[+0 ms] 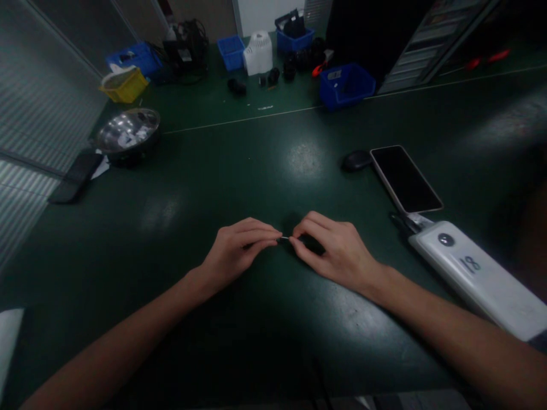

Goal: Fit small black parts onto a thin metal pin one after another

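A dim green tabletop (213,165) bearing phone (405,178), steel bowl (127,132), bins (347,85), apparently a mouse (356,161).

A dark green tabletop (205,176) fills the dim room, with pale glare patches at twelve and four o'clock. A ribbed, greyish panel (38,97) stands at ten o'clock, a white panel (269,12) at twelve, and stacked grey drawers (427,48) at one.

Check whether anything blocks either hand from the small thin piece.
Nothing visible does. Left hand and right hand both have fingertips at the thin piece. The phone lies beyond the right hand, outside that gap.
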### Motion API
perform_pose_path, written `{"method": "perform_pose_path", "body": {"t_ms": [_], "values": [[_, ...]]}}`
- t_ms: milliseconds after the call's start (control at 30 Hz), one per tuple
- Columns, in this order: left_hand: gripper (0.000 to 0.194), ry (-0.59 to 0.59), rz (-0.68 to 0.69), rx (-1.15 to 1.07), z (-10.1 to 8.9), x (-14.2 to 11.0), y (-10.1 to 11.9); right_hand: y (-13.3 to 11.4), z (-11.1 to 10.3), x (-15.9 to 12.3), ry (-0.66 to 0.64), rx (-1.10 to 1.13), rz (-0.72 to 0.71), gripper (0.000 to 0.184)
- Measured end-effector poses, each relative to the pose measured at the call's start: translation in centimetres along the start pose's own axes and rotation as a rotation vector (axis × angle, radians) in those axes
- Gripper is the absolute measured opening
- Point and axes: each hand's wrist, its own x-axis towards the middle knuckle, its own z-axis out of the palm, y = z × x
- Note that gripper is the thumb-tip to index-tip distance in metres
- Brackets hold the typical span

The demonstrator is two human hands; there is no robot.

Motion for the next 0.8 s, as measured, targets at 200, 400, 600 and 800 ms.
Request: {"method": "perform_pose_path", "body": {"t_ms": [200, 400, 600, 800], "values": [[0.022, 0.021, 0.004, -0.037, 0.09, 0.08, 0.01, 0.07, 0.08, -0.06, -0.012, 0.023, -0.034, 0.02], [0.022, -0.044, 0.044, 0.044, 0.17, 0.13, 0.09, -0.15, 0.19, -0.09, -0.03, -0.007, -0.055, 0.021], [0.024, -0.024, 0.023, -0.023, 0.09, 0.14, -0.07, -0.2, 0.14, -0.09, 0.002, 0.071, -0.05, 0.022], [0.032, -0.039, -0.007, 0.022, -0.16, 0.12, 0.35, -0.24, 0.02, -0.07, 0.026, 0.065, -0.019, 0.02]]}}
